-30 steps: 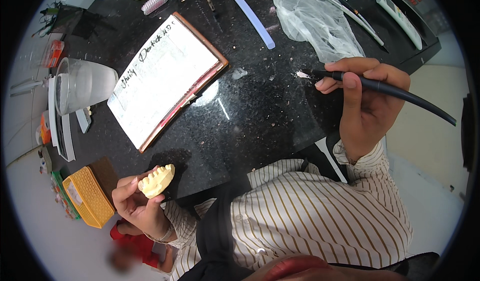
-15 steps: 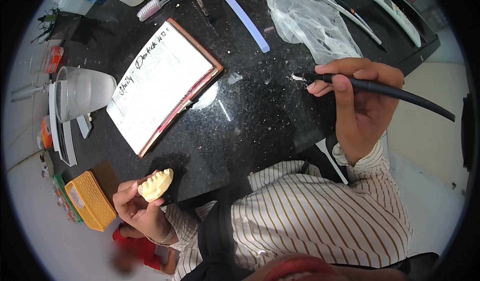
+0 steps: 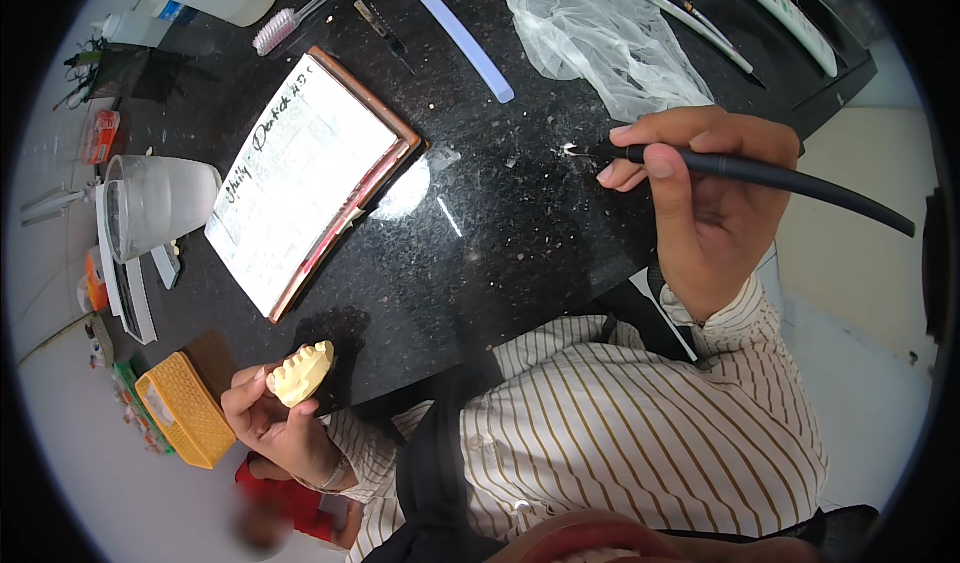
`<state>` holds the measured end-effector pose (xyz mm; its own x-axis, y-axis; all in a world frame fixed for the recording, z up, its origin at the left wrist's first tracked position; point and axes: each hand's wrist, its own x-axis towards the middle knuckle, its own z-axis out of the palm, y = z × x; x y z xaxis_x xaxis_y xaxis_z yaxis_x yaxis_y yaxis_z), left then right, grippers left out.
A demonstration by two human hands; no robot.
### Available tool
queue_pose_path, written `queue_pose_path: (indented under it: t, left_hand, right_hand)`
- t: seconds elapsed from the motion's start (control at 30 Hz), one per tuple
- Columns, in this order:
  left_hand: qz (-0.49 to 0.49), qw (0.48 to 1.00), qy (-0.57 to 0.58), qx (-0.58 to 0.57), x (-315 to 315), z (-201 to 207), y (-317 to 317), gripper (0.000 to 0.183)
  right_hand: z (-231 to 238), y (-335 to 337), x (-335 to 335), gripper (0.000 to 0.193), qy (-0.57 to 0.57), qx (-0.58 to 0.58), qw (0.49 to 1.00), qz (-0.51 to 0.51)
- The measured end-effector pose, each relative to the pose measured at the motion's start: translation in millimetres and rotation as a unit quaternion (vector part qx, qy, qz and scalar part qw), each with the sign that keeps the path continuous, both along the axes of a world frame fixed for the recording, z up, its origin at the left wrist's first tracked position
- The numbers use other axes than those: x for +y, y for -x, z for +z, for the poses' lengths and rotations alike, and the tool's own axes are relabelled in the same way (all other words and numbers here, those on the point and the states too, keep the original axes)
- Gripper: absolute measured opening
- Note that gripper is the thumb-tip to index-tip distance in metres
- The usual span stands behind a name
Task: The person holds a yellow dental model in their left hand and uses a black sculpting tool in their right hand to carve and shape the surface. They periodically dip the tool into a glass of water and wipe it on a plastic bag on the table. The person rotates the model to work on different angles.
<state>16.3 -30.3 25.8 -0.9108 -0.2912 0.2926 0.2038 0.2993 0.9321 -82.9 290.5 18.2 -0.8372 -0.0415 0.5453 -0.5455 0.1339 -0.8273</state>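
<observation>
My left hand (image 3: 275, 418), low at the left by the table edge, pinches a pale yellow dental cast (image 3: 302, 373) between thumb and fingers. A row of teeth stands along its upper left side. My right hand (image 3: 715, 178) grips a slim black pen-like tool (image 3: 740, 166) with a long curved tail. Its narrow tip points left and meets a small whitish smear (image 3: 569, 150) on the black tabletop; what exact kind of tool it is, I cannot tell.
On the dark speckled table (image 3: 480, 263) lie an open notebook (image 3: 310, 183), a clear plastic bag (image 3: 610, 38), a lilac strip (image 3: 455, 31) and a brush with pinkish bristles (image 3: 277, 33). A clear cup of liquid (image 3: 165, 203) and a yellow basket (image 3: 188, 411) are left.
The whole view has shifted a little, so the table things sit further left. The tool's tip stays at the whitish smear, and both hands keep their grips.
</observation>
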Motion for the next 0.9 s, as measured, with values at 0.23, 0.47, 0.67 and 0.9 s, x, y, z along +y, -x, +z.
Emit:
queue_pose_path:
  t: [0.23, 0.47, 0.67, 0.9]
  left_hand:
    - [0.009, 1.0, 0.0, 0.003, 1.3, -0.5, 0.6, 0.049]
    - [0.007, 1.0, 0.003, 0.004, 0.1, -1.4, -0.2, 0.049]
    - [0.007, 1.0, 0.006, 0.003, 0.2, -1.2, -0.7, 0.05]
    - [0.006, 1.0, 0.01, 0.004, -0.5, -1.6, -0.7, 0.05]
  right_hand:
    - [-1.9, 0.4, -2.3, 0.028, -0.006, 0.027, 1.0, -0.014]
    - [-2.0, 0.3, 0.9, 0.023, -0.027, 0.02, 0.999, -0.008]
    - [-3.0, 0.3, 1.2, 0.024, -0.011, 0.02, 1.0, -0.002]
    - [-0.6, 0.1, 1.5, 0.023, -0.002, 0.022, 1.0, -0.011]
